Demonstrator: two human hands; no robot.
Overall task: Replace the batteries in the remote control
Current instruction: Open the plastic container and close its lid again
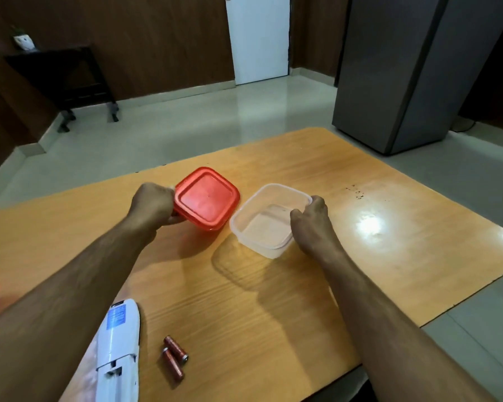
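On the table (302, 300), left hand (153, 203) grips red lid (206, 198); right hand (311, 221) grips clear container (262, 227).

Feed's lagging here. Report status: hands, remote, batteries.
Left hand grips red lid; right hand holds clear container rim. Remote face-down, compartment open. Two batteries loose beside it. Nothing blocking.

The left hand (153, 203) grips the edge of a red lid (206, 198), and the right hand (310, 220) holds a clear box (262, 224). A white remote (118, 352) lies back-up near two red batteries (174, 356) on the wooden table (360, 256).
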